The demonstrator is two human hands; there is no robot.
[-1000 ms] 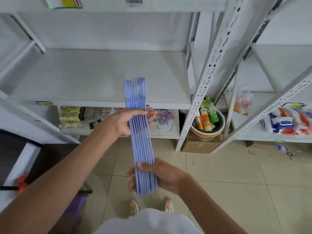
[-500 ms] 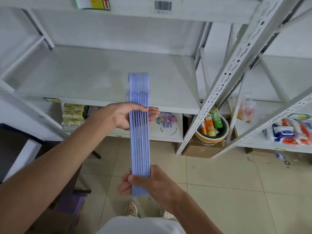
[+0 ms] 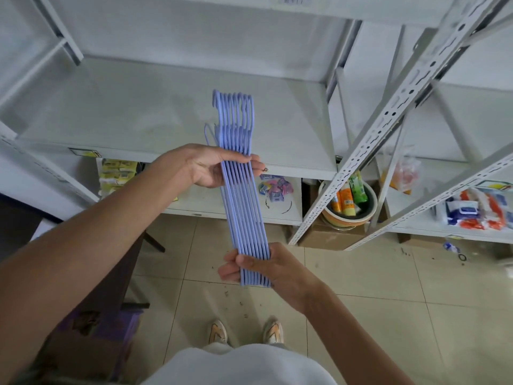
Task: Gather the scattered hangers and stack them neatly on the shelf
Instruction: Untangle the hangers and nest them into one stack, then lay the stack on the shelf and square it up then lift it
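Fingers: the left fingers [image 3: 254,159] are curled over the top of the hangers [image 3: 244,207], with the thumb hidden behind; the right fingers [image 3: 231,269] are wrapped round the near end from the left.
Left hand: the left hand [image 3: 205,168] is clenched on the upper part of the bundle, just below the hooks.
Right hand: the right hand [image 3: 266,269] is clenched on the lower end, its palm set against the right edge.
Hangers: a pack of thin lilac hangers is held edge-on between both hands, pressed flat together and slightly tilted; the hooks [image 3: 234,107] are lined up at the far end, seen against the shelf board, and one thin loop is stuck out to the left. The bundle is held in the air in front of the shelf, touching nothing else.
Shelf: the white shelf [image 3: 125,115] is seen behind and below the hooks; its front edge is crossed by the bundle.
Lower shelves: packets [image 3: 273,187] are laid under the board, and a bowl [image 3: 347,218] with bottles is set on a box beside a perforated upright [image 3: 388,120].
Floor: pale tiles [image 3: 361,273] are seen underfoot, with two shoes [image 3: 218,332] near the bottom.
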